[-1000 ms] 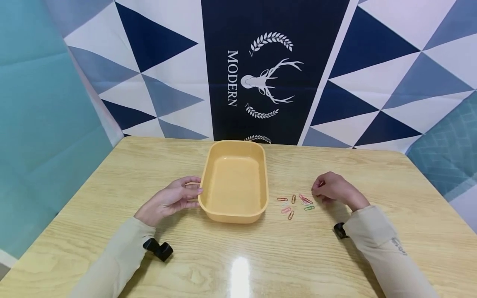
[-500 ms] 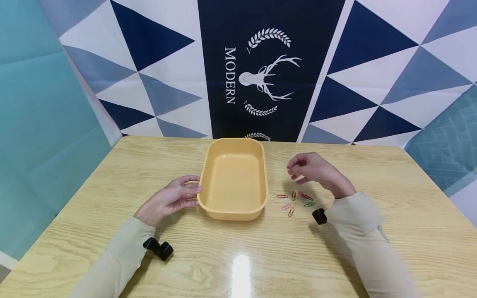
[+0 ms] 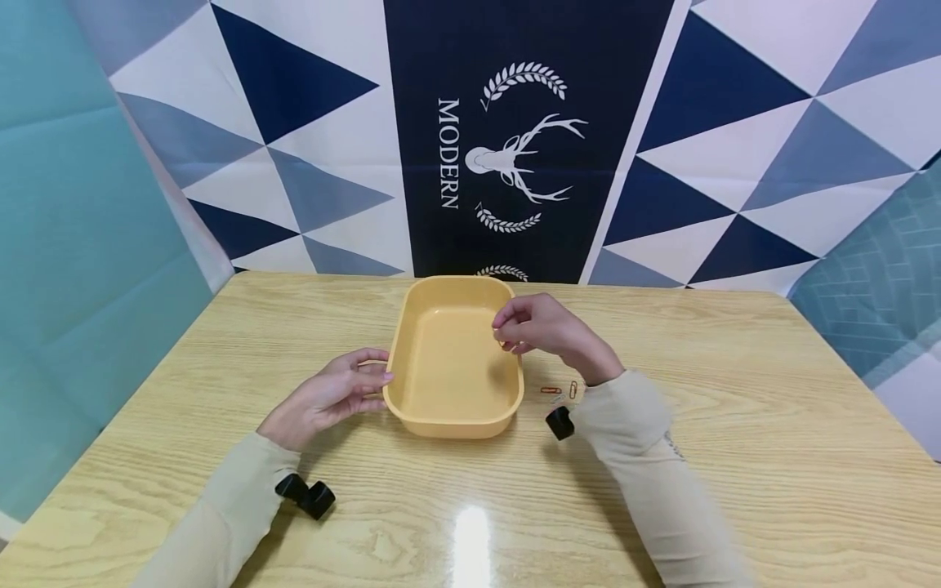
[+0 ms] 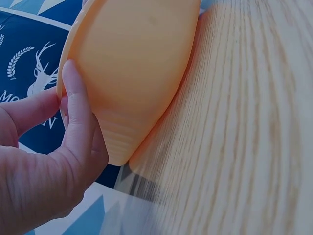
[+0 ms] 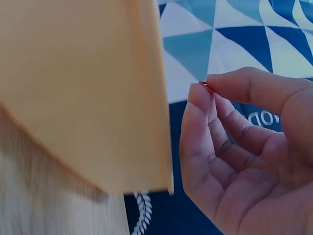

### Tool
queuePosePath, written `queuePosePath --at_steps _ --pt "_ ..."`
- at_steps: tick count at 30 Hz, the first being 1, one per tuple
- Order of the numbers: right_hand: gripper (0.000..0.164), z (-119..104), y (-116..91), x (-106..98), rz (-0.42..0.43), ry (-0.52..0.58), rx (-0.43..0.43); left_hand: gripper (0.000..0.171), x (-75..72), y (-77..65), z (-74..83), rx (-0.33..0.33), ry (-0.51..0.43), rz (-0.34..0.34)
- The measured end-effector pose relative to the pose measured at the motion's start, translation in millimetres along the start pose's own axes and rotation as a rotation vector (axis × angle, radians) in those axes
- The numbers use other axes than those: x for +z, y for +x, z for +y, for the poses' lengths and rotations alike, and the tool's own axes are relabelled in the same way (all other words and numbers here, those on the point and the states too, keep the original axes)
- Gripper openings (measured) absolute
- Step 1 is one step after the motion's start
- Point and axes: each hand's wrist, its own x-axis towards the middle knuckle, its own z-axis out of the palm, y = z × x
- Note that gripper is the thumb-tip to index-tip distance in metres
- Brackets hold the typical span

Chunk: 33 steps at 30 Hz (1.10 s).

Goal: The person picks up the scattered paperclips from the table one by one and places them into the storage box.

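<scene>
A yellow-orange plastic tub [image 3: 454, 429] stands on the wooden table, and its inside shows bare in the head view. My left hand [image 3: 331, 394] holds the tub's left side, thumb at the rim and fingers against the outer wall. Over the tub's right rim is my right hand [image 3: 540, 331]. Its thumb and index finger pinch a small red paper clip [image 5: 206, 86], seen best in the right wrist view. On the table right of the tub lie loose paper clips, among them a red paper clip [image 3: 550, 390] and a brownish paper clip [image 3: 573, 389]. My right sleeve hides others.
The wooden table [image 3: 397, 523] reaches back to a patterned cloth [image 3: 323, 188] with a printed deer head. Teal cloth hangs at both sides. Each wrist carries a black camera, such as the left camera [image 3: 318, 500].
My right hand has lifted a paper clip from the table and moved left with it to above the tub's right rim. My left hand stays at the tub.
</scene>
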Motion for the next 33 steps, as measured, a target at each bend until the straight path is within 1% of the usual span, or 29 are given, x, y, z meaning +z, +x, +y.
queuePosePath --at_steps 5,10,17,23,33 --pt "0.014 -4 9 15 -0.031 0.022 -0.012 0.044 0.3 -1.2 0.7 0.011 0.008 -0.009" --pt "0.013 -2 15 23 -0.055 0.046 -0.015 0.041 0.5 -1.2 0.4 0.016 0.000 -0.026" --pt "0.012 2 18 24 -0.055 0.058 -0.005 0.039 -0.6 0.0 -0.6 0.022 -0.020 -0.042" --pt "0.012 3 18 24 -0.062 0.070 -0.006 0.039 -0.3 -0.4 -0.5 0.020 -0.029 -0.046" --pt "0.014 4 18 23 -0.051 0.077 -0.010 0.040 0.1 -1.0 -0.2 0.019 -0.041 -0.047"
